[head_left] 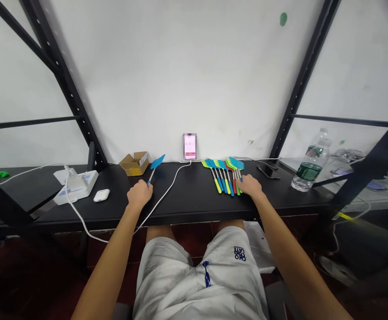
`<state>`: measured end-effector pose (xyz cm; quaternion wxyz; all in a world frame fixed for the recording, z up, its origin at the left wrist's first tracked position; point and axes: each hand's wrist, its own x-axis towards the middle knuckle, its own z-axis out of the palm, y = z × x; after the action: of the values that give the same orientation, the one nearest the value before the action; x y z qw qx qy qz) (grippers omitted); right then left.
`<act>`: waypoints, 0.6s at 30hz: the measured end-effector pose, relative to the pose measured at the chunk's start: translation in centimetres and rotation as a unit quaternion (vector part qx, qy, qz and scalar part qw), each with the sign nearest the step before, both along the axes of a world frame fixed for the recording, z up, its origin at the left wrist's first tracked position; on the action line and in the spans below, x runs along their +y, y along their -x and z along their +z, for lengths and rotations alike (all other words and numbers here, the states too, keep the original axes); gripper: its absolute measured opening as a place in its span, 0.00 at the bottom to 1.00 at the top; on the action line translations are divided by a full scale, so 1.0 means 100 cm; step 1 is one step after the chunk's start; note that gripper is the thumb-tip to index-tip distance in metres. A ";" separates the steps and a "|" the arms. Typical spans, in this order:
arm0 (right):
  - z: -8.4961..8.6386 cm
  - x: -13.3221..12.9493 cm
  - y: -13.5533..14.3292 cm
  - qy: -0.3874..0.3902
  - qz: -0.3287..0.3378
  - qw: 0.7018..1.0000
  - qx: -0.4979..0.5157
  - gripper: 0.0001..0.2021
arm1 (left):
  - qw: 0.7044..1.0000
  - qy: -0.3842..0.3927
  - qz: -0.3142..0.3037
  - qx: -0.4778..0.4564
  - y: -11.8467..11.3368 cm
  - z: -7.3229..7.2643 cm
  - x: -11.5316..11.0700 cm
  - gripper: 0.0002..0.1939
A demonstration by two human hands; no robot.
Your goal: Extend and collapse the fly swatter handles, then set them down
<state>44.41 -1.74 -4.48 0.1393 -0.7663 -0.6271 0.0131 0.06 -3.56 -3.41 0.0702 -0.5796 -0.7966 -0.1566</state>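
My left hand point(140, 194) is closed round the handle of a blue spatula point(157, 162), whose flat head points up and away over the black table. Right of the middle, several spatulas point(227, 177) lie side by side in a row, with blue, yellow-green and red heads, metal shafts and coloured handles. At the right end of this row my right hand point(250, 185) has its fingers curled round a handle, of which a bit of blue shows. The head of that spatula overlaps its neighbours, so I cannot tell it apart clearly.
A small open cardboard box point(134, 164) stands behind my left hand. A phone point(190, 146) leans on the wall, with a white cable point(167, 191) crossing the table. To the left are a white earphone case point(101, 195) and a power strip point(81, 186); to the right, a dark phone point(267, 171) and water bottles point(309, 171).
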 end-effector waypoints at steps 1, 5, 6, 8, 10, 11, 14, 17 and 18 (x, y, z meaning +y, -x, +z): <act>0.001 0.002 0.003 0.005 0.008 1.000 0.002 0.25 | 1.000 0.001 0.001 -0.002 0.000 0.000 0.000 0.23; 0.005 0.008 0.008 0.013 0.024 1.000 0.010 0.24 | 1.000 0.003 0.001 -0.007 0.001 0.001 0.000 0.23; 0.004 0.009 0.008 0.011 0.018 1.000 0.015 0.24 | 1.000 0.002 0.000 -0.008 0.001 0.001 -0.001 0.23; 0.003 0.009 0.007 0.002 0.004 1.000 0.027 0.24 | 1.000 0.000 -0.003 -0.011 0.001 0.001 -0.001 0.23; 0.000 0.009 0.005 -0.012 -0.005 0.999 0.038 0.24 | 1.000 0.000 -0.006 -0.014 0.002 0.001 -0.002 0.23; -0.001 0.010 0.004 -0.019 -0.007 0.999 0.043 0.24 | 1.000 0.001 -0.006 -0.014 0.001 0.001 -0.002 0.23; -0.005 0.010 -0.001 -0.039 -0.011 0.997 0.061 0.24 | 1.000 0.006 -0.001 -0.018 0.001 0.002 -0.002 0.22; -0.007 0.007 -0.004 -0.059 -0.021 0.994 0.092 0.22 | 1.000 0.002 0.005 -0.028 0.000 0.003 -0.003 0.22; -0.006 0.005 -0.005 -0.066 -0.028 0.992 0.104 0.22 | 0.999 -0.004 0.004 -0.032 0.000 0.003 -0.004 0.22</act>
<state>44.89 -1.26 -5.13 0.2541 -0.7674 -0.5869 0.0471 0.08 -3.94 -3.06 0.0474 -0.5707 -0.8002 -0.1781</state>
